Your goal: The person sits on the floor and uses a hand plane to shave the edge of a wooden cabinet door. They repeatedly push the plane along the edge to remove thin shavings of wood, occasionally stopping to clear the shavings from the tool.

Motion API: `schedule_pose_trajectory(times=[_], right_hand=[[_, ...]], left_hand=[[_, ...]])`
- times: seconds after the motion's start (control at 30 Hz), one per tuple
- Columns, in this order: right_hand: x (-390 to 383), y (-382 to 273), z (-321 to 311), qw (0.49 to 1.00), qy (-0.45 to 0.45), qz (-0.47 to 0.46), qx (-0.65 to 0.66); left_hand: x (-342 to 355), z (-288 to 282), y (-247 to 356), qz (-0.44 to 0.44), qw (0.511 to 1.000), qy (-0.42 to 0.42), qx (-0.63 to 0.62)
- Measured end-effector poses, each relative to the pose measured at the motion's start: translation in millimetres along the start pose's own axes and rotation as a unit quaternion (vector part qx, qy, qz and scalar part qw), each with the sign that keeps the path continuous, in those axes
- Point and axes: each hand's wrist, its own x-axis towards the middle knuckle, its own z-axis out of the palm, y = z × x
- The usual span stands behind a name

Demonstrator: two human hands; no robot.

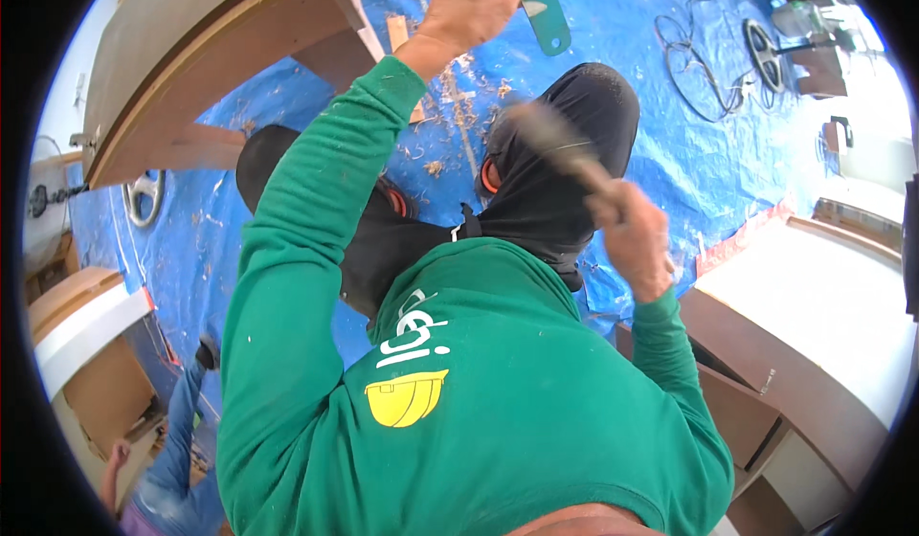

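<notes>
While the left hand (469, 11) is clamped on the green-bladed tool (549, 27) ahead, the right hand (634, 241), wrapped around the blurred tool (567, 153), lies rearward and rightward, that tool's long axis slanting forward-left.

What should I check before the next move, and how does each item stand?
1. A left hand hold on the flat green tool: ok, though partly cut off by the picture's top.
2. A right hand hold on the blurred tool by its handle: ok.
3. Shape of its far end: cannot tell, too smeared.
4. No debris on the blue sheet: not ok, shavings lie there.
5. The other person clear of both tools: ok, at lower left.
</notes>
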Motion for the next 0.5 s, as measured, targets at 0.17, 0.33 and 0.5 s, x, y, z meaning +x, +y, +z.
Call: schedule_pose_trajectory(times=[0.17,0.33,0.5], right_hand=[[20,-30,30,0.979,-0.15,-0.114,-0.077],[40,33,8,0.994,0.074,0.081,-0.001],[-43,119,-25,0.873,0.271,0.384,0.127]], left_hand=[[0,1,37,-0.037,0.995,0.028,0.084],[-6,-24,30,-0.033,0.999,0.031,-0.031],[13,-55,49,0.046,0.998,0.005,0.044]])
